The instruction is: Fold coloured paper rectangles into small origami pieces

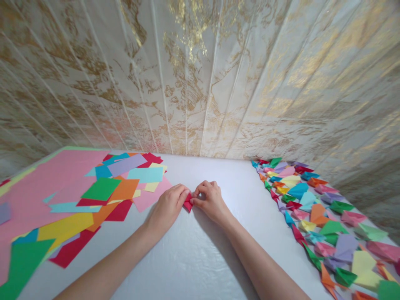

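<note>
A small piece of folded red paper is between my two hands, at the middle of the white table. My left hand grips its left side, fingers bent together over it. From the other side my right hand pinches the paper's right edge between thumb and forefinger, the other fingers curled. The paper comes to a point toward me; parts of it are covered by my fingers.
Loose coloured paper sheets overlap on the left, over large pink sheets. Many folded paper pieces lie in rows on the right. Behind the white table hangs a gold-patterned curtain.
</note>
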`<move>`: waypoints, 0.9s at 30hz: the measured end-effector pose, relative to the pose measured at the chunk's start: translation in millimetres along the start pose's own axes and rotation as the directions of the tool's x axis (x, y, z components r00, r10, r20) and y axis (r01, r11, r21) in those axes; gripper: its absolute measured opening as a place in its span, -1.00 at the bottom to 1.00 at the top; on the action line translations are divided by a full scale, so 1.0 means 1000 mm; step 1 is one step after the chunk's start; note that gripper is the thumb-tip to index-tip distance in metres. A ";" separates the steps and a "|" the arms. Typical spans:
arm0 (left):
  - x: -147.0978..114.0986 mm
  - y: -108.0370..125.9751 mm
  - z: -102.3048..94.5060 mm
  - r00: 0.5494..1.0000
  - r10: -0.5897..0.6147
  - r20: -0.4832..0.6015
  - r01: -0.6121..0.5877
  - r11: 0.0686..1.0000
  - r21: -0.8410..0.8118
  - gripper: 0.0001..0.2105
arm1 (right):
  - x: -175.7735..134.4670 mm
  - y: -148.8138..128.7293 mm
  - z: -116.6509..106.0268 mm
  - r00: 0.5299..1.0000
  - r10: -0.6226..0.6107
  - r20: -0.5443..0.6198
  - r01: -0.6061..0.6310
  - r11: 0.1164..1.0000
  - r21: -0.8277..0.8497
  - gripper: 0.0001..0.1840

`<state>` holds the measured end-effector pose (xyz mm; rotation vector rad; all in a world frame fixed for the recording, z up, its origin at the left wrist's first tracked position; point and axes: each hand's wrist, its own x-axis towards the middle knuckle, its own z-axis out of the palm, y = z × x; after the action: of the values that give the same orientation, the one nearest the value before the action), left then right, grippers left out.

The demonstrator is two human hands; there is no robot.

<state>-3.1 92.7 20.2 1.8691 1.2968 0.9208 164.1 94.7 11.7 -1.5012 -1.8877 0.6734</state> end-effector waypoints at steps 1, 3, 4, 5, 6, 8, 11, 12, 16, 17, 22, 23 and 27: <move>0.000 -0.001 -0.001 0.999 -0.019 -0.027 0.018 0.999 -0.041 -0.77 | 0.000 0.000 -0.001 1.000 -0.004 -0.013 0.004 1.000 0.020 -0.84; 0.000 -0.001 -0.002 0.994 -0.078 -0.079 0.067 0.988 -0.141 -0.75 | -0.001 0.000 -0.003 0.999 -0.011 -0.048 0.015 0.998 0.067 -0.85; 0.000 0.000 -0.002 0.989 -0.117 -0.090 0.098 0.975 -0.200 -0.71 | -0.001 0.001 -0.004 0.998 -0.014 -0.068 0.020 0.996 0.091 -0.85; -0.001 0.001 -0.002 0.984 -0.158 -0.083 0.131 0.956 -0.264 -0.66 | -0.001 0.001 -0.004 0.996 -0.017 -0.089 0.027 0.993 0.112 -0.86; -0.003 0.004 -0.001 0.980 -0.194 -0.054 0.166 0.930 -0.328 -0.61 | -0.002 0.000 -0.004 0.994 -0.021 -0.109 0.035 0.991 0.129 -0.86; -0.006 0.011 0.002 0.972 -0.231 0.050 0.229 0.866 -0.445 -0.55 | -0.003 -0.001 -0.004 0.989 -0.034 -0.144 0.056 0.987 0.151 -0.86; -0.012 0.022 0.010 0.959 -0.214 0.184 0.281 0.781 -0.557 -0.57 | -0.006 -0.006 -0.002 0.982 -0.066 -0.175 0.091 0.985 0.143 -0.86; -0.013 0.023 0.013 0.958 -0.207 0.199 0.285 0.764 -0.579 -0.60 | -0.007 -0.008 -0.001 0.980 -0.080 -0.180 0.104 0.986 0.130 -0.87; -0.014 0.018 0.021 0.960 -0.210 0.186 0.280 0.742 -0.610 -0.70 | -0.011 -0.015 -0.003 0.967 -0.195 -0.165 0.197 0.980 -0.005 -0.91; -0.014 0.016 0.023 0.960 -0.212 0.185 0.281 0.742 -0.608 -0.73 | -0.012 -0.015 -0.003 0.959 -0.241 -0.146 0.235 0.970 -0.059 -0.86; -0.013 0.011 0.025 0.954 -0.213 0.212 0.300 0.739 -0.604 -0.78 | -0.011 -0.011 -0.005 0.935 -0.348 -0.069 0.339 0.933 -0.119 -0.82; -0.013 0.011 0.024 0.952 -0.215 0.220 0.306 0.736 -0.604 -0.77 | -0.011 -0.010 -0.005 0.934 -0.349 -0.071 0.342 0.934 -0.101 -0.81; -0.013 0.013 0.020 0.943 -0.225 0.246 0.330 0.727 -0.602 -0.74 | -0.012 -0.009 -0.006 0.934 -0.347 -0.089 0.346 0.938 -0.024 -0.77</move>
<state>16.7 74.5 18.2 1.1447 0.9608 0.8844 164.8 81.2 20.8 -1.1379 -2.0157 0.4257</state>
